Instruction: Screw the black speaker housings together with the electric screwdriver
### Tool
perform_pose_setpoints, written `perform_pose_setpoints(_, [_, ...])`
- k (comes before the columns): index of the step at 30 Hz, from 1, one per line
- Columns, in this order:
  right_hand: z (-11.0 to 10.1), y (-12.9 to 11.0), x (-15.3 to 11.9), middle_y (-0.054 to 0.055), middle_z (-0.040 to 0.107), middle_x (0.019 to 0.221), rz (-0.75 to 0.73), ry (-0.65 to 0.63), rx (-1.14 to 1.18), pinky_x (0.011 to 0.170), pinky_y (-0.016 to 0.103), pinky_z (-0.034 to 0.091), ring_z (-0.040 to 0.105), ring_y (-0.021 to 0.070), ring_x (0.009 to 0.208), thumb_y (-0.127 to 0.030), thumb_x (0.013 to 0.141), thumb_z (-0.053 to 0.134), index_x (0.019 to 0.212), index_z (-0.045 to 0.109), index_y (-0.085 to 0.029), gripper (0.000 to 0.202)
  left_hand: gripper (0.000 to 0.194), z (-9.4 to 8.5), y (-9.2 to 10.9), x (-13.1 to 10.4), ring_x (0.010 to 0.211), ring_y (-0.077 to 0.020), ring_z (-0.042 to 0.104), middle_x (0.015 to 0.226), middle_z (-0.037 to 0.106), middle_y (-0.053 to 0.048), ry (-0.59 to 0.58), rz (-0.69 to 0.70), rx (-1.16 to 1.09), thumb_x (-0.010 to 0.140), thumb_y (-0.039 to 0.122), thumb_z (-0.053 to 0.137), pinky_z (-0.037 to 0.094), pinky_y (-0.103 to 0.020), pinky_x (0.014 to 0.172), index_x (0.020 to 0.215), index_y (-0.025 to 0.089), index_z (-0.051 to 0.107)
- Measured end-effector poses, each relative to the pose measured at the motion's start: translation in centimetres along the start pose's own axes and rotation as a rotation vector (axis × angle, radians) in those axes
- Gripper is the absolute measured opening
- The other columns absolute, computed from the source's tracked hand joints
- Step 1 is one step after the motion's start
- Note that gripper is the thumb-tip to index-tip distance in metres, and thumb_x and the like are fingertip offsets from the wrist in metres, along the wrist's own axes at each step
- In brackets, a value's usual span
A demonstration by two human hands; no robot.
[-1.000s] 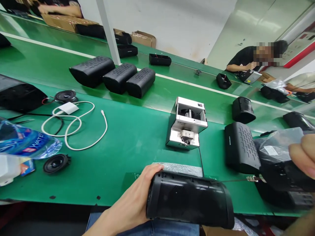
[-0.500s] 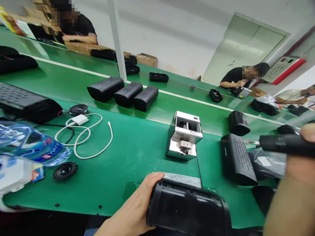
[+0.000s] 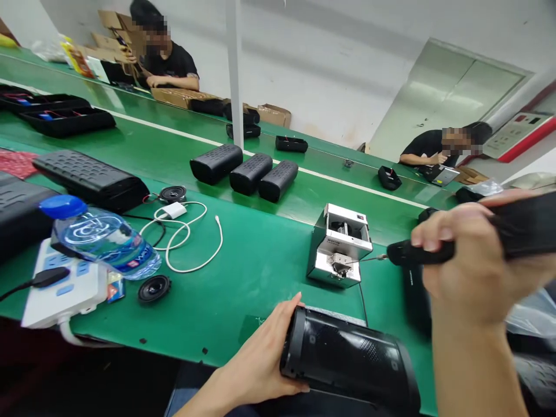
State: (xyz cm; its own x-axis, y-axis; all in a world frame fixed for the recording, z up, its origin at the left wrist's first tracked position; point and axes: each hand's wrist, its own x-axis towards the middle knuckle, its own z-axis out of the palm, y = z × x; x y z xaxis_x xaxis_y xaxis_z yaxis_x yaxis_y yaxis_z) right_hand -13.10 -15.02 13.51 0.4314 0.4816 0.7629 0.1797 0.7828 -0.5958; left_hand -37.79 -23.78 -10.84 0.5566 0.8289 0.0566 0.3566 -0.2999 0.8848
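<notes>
My left hand (image 3: pixel 260 359) grips the left end of a black cylindrical speaker housing (image 3: pixel 351 365) at the near edge of the green bench (image 3: pixel 256 255). My right hand (image 3: pixel 473 260) is closed around a black electric screwdriver (image 3: pixel 438 250). Its thin bit points left and its tip reaches the front of a small silver screw feeder box (image 3: pixel 341 244) standing mid-bench.
Three black speaker shells (image 3: pixel 245 169) lie on the conveyor belt behind. A water bottle (image 3: pixel 102 234), white power strip (image 3: pixel 61 286), white cable (image 3: pixel 191 237) and two loose speaker drivers (image 3: pixel 153 288) sit at left. Other people work at the far side. A white post (image 3: pixel 234 69) rises behind.
My right hand has swung the screwdriver left, from beside the bags at the right to the feeder box. The view panned left and up. My left hand kept hold of the housing.
</notes>
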Motion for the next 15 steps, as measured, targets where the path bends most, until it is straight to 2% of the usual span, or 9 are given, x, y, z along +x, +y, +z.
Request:
perform_pose_setpoints(4, [1.8, 1.2, -1.0, -0.006, 0.051, 0.063, -0.037, -0.063, -0.079, 0.046, 0.037, 0.047, 0.053, 0.0202, 0.046, -0.014, 0.083, 0.078, 0.089, 0.062, -0.025, 0.020, 0.164, 0.0, 0.0, 0.0, 0.174, -0.0501, 0.030, 0.189, 0.026, -0.021, -0.019, -0.003, 0.003, 0.064, 0.018, 0.110, 0.033, -0.074, 0.140, 0.184, 0.039, 0.000])
perform_pose_setpoints(10, [2.1, 0.4, -1.3, -0.006, 0.050, 0.061, -0.034, -0.070, -0.077, 0.045, 0.036, 0.049, 0.052, 0.0201, 0.045, -0.010, 0.084, 0.076, 0.091, 0.062, -0.025, 0.022, 0.165, -0.1, 0.3, 0.1, 0.174, -0.0494, 0.028, 0.190, 0.024, -0.020, -0.032, -0.023, 0.008, 0.062, 0.017, 0.111, 0.033, -0.072, 0.140, 0.184, 0.037, 0.003])
perform_pose_setpoints(15, [2.1, 2.9, -1.5, -0.007, 0.055, 0.064, 0.063, -0.123, -0.121, 0.050, 0.033, 0.055, 0.056, 0.0181, 0.046, -0.022, 0.087, 0.083, 0.095, 0.063, -0.022, 0.022, 0.163, 0.1, 0.1, 0.1, 0.173, -0.0493, 0.032, 0.188, 0.027, -0.021, -0.013, -0.001, 0.002, 0.062, 0.017, 0.110, 0.034, -0.071, 0.140, 0.183, 0.037, 0.004])
